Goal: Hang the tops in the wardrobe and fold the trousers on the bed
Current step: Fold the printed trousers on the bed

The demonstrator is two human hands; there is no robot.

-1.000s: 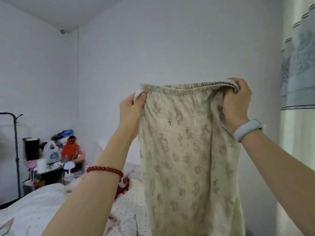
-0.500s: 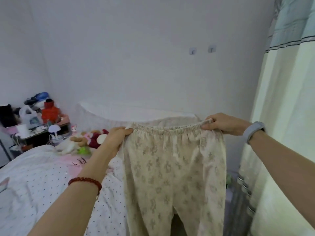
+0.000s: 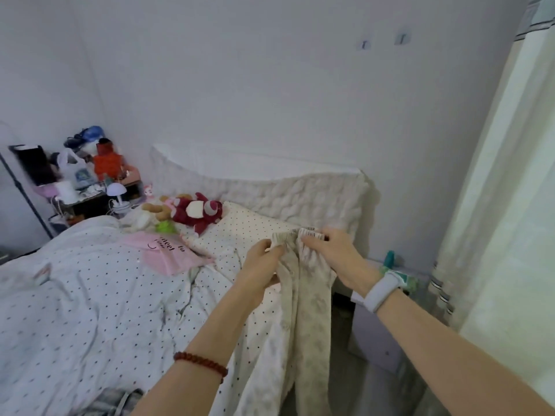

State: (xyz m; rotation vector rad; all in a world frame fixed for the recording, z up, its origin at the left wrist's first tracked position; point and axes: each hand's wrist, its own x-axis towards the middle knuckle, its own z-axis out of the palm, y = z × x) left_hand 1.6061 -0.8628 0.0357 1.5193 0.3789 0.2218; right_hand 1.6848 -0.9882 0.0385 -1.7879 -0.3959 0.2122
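Observation:
Cream patterned trousers (image 3: 306,298) hang over the right edge of the bed (image 3: 90,310), their elastic waistband bunched between my hands above the dotted pillow (image 3: 255,229). My left hand (image 3: 261,265), with a red bead bracelet on its wrist, grips the waistband's left end. My right hand (image 3: 333,253), with a white wristband, pinches the waistband's right end. The two legs hang side by side toward the floor. A grey garment (image 3: 117,400) lies at the bed's near edge, partly hidden by my left arm.
Plush toys (image 3: 192,211) and a pink cushion (image 3: 171,253) lie near the quilted headboard (image 3: 300,196). A cluttered bedside table (image 3: 87,187) with a small lamp stands at the far left. A pale cabinet (image 3: 378,334) and a curtain (image 3: 504,235) fill the right side.
My hands lowered the trousers from high in front of the wall down to the bed and drew together, so the stretched waistband is now folded in half.

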